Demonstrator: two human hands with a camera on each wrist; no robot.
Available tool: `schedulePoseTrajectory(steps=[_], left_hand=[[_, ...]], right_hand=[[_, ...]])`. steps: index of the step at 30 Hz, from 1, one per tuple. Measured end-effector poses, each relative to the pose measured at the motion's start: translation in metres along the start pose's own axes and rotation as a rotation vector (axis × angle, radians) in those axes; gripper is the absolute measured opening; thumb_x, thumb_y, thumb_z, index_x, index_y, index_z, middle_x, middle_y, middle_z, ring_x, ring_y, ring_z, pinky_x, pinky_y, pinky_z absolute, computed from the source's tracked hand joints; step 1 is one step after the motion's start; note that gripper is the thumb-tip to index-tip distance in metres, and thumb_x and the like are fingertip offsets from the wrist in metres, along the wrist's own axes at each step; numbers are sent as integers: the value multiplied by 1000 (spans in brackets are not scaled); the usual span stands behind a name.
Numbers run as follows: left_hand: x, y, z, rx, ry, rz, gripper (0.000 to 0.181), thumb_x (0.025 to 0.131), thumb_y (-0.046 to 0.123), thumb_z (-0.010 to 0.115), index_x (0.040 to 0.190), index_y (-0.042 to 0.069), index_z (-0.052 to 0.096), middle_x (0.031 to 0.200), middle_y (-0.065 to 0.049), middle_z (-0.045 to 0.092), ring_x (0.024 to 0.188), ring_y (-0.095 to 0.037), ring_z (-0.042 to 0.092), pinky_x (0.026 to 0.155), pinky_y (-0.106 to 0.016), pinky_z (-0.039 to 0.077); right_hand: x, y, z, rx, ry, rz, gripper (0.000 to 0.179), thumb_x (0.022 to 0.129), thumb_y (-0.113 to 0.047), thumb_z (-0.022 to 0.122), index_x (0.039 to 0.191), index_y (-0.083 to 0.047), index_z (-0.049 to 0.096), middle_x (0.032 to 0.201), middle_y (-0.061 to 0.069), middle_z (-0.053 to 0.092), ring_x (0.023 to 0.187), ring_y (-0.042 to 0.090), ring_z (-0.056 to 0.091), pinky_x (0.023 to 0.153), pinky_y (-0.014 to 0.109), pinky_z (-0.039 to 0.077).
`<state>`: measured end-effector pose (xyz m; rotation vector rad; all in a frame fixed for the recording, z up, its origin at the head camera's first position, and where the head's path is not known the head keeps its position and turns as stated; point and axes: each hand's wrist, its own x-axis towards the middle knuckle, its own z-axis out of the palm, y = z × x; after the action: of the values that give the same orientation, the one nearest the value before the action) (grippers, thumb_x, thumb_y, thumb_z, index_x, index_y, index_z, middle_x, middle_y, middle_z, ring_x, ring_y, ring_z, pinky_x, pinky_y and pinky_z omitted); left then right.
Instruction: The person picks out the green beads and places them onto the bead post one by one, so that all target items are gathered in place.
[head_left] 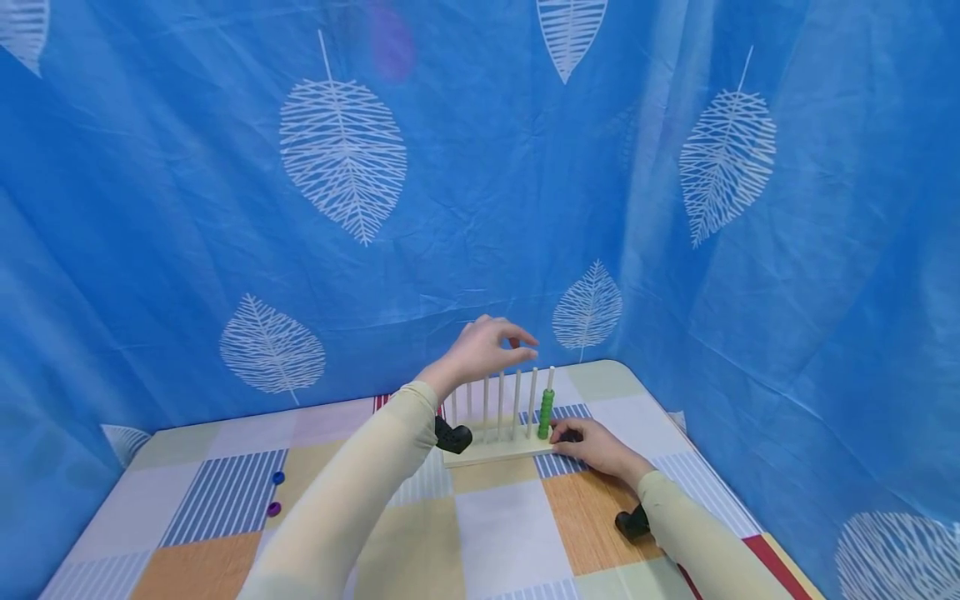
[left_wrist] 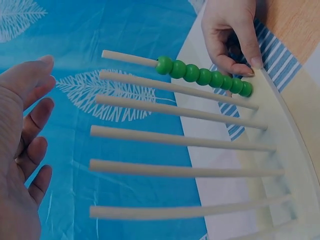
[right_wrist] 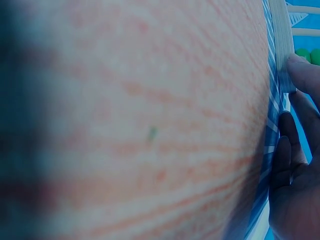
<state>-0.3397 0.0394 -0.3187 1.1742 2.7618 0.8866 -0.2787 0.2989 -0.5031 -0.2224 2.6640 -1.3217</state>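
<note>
A pale wooden peg rack [head_left: 495,452] stands on the table, with several upright rods in a row. Several green beads [head_left: 546,414] are stacked on its rightmost rod, and the other rods that show are bare. My left hand [head_left: 491,346] hovers over the rod tops, fingers loosely bent. In the left wrist view, nothing lies between that hand's thumb and fingers, and it is apart from the rods. At the rack's right end, my right hand [head_left: 596,446] pinches the base [left_wrist: 287,130] beside the green stack, thumb on top.
A blue bead [head_left: 279,477] and a purple bead [head_left: 274,508] lie on the left part of the patchwork-patterned table [head_left: 502,533]. A blue curtain [head_left: 480,167] with white leaf prints hangs behind and along the right side. Black wrist devices [head_left: 453,435] are on both arms.
</note>
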Motion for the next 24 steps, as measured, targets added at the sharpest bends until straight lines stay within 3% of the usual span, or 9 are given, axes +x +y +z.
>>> schedulePoseTrajectory(steps=[12,24], left_hand=[[-25,-4,-17,-38,75,-18,29,99,48,65,123,34,74,106,15,63,106,-16,48,99,-47,33],[-71,-30,-28,-53,112,-33,30,101,44,64,127,32,73,121,11,63,127,-20,45,110,-55,28]], right_hand=[[-1,0,1,6,8,-1,7,97,-26,74,97,-19,71,150,9,54,144,40,38,115,68,18],[-2,1,1,12,12,1,4,98,-24,72,97,-21,70,151,8,53,146,40,35,116,67,17]])
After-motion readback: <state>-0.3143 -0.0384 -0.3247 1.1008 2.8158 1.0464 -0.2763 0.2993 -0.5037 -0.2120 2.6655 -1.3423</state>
